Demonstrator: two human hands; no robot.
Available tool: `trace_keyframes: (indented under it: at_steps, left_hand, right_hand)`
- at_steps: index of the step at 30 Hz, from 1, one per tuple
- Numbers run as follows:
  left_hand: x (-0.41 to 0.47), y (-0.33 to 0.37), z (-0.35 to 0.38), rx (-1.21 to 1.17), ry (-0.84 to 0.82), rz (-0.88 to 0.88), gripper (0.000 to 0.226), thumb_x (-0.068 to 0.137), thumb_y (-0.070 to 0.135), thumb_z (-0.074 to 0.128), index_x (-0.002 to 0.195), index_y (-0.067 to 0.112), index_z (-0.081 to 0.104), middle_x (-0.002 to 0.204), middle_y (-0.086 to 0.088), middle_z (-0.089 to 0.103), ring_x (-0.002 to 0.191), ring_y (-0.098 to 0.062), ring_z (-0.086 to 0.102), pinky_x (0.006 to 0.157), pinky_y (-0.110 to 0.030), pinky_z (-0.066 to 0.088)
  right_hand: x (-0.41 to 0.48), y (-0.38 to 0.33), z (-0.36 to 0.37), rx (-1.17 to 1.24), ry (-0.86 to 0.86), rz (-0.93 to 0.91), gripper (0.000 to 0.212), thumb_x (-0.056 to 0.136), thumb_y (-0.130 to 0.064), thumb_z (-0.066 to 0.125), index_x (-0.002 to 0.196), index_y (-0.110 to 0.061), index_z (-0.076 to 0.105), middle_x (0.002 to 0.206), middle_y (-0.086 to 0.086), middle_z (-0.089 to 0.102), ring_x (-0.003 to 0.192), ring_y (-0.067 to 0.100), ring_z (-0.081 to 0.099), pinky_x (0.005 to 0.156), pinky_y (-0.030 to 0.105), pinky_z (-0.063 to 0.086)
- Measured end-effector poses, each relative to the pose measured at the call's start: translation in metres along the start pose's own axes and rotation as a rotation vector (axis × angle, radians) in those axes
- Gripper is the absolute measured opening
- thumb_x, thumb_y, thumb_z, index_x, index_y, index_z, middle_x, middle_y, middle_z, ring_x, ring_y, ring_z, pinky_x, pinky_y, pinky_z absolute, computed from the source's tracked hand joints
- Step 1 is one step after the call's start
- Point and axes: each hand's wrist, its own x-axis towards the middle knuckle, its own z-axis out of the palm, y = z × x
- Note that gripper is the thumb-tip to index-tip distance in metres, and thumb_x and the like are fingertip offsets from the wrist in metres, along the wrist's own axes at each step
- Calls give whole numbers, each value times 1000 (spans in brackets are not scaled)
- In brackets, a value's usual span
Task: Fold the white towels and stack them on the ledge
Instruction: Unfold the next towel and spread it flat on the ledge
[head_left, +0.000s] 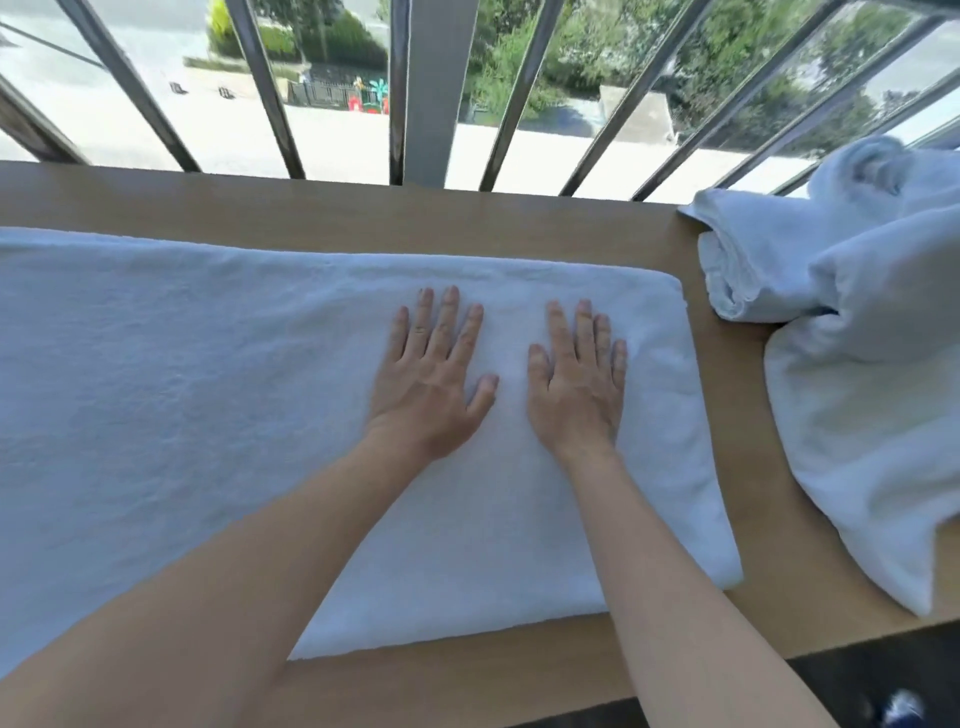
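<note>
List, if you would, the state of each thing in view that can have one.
left hand: open, fingers straight, pressing flat on the spread towel.
right hand: open, flat on the same towel, beside the left.
spread towel: laid flat along the ledge, left end out of frame.
rolled towel: rolled up, by the railing on the right.
crumpled towel: unfolded, bunched, lying against the rolled towel.
</note>
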Motion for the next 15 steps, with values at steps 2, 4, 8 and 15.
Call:
trace_keyframes:
  at_steps: [2,4,8,15]
  left_hand:
    - [16,19,1,38,-15,21,86,89,76,7,160,28,-1,167,-6,-11,151,-33,-17,119,-58,-12]
    - [33,41,2,94,-39,-14,89,81,86,2,157,38,-6,167,-5,-12,149,-43,-19,110,-70,-18]
    - [66,84,9,93,-51,-79,82,86,79,-1,156,38,-10,166,-10,-15,149,-40,-21,107,-73,-17]
    - [114,144,21,-2,-47,126,63,101,55,10,159,32,4,168,-3,-2,153,-28,-8,120,-55,-8]
  right_hand:
    - [8,22,-3,-13,5,31,59,102,-51,20,158,-39,5,168,-4,-2,153,15,-7,123,43,-9]
    - [15,44,-6,-9,20,76,59,102,-51,22,158,-39,5,168,-4,-4,153,15,-8,123,44,-8]
    - [23,83,-13,12,48,109,61,102,-52,22,159,-36,8,168,-6,-1,153,15,-7,123,47,-4]
    - [16,120,-25,312,142,192,63,103,-33,45,157,-8,23,163,8,26,151,21,21,124,36,9]
